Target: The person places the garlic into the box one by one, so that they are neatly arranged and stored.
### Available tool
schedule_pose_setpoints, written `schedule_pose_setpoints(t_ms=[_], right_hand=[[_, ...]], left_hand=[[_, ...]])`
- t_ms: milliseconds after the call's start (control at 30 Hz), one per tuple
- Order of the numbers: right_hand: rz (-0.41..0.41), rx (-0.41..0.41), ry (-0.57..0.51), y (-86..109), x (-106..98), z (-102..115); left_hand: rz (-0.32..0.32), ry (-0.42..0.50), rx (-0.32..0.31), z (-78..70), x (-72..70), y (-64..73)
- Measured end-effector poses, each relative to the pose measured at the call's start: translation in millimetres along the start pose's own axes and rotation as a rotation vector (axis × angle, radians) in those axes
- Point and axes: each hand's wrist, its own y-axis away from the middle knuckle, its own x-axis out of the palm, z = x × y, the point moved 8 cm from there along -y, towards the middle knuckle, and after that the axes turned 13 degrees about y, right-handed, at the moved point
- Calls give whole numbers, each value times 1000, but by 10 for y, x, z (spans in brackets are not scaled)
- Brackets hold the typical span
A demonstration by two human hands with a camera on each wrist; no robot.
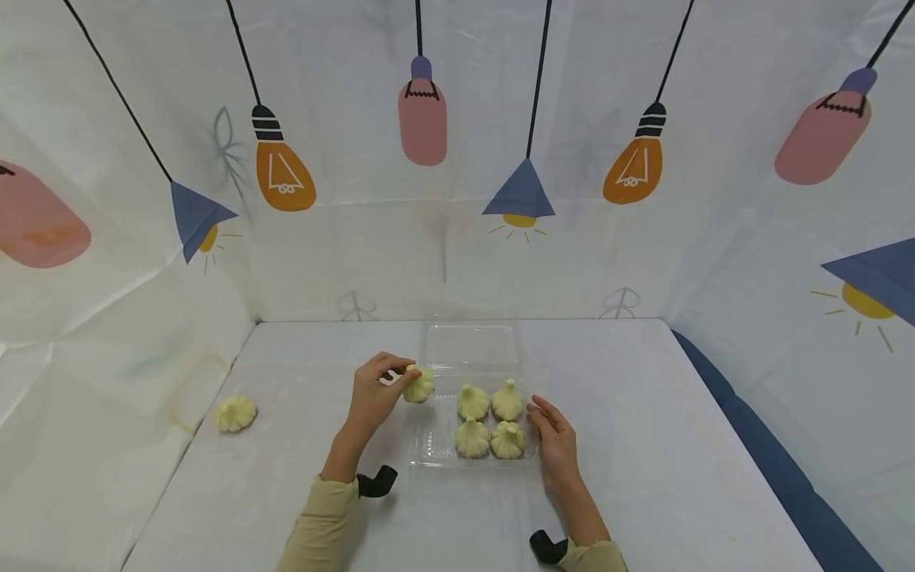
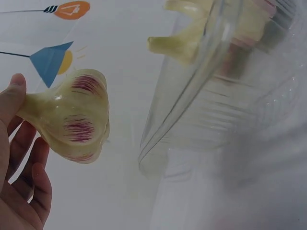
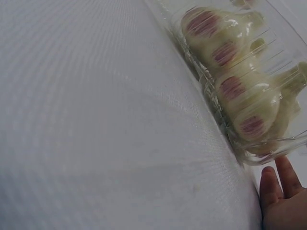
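Observation:
My left hand (image 1: 375,389) pinches a garlic bulb (image 1: 419,385) by its stem, just left of a clear plastic container (image 1: 434,445). In the left wrist view, this pale yellow bulb (image 2: 72,117) with purple streaks hangs apart from the container wall (image 2: 177,110). Several more garlic bulbs (image 1: 472,438) sit grouped in the container's right part, stems up. Beside the right wall, my right hand (image 1: 556,441) has its fingers extended; in the right wrist view, the fingertips (image 3: 283,165) touch the container's edge (image 3: 268,153).
Another garlic bulb (image 1: 235,414) lies alone at the left of the white table (image 1: 643,477). The container's clear lid (image 1: 472,344) is flipped back behind it. White curtains (image 1: 357,246) printed with lamps surround the table's back and sides.

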Motion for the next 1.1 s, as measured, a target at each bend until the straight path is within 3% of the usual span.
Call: schedule_pose_setpoints(t_ms=[400, 700, 1100], right_hand=[[0, 24, -21, -16, 15, -13], [1, 15, -1, 17, -55, -29], [23, 17, -26, 10, 1, -14]], left_hand=[[58, 27, 10, 42, 234, -25], [84, 55, -42, 139, 391, 89], [103, 30, -88, 236, 419, 110]])
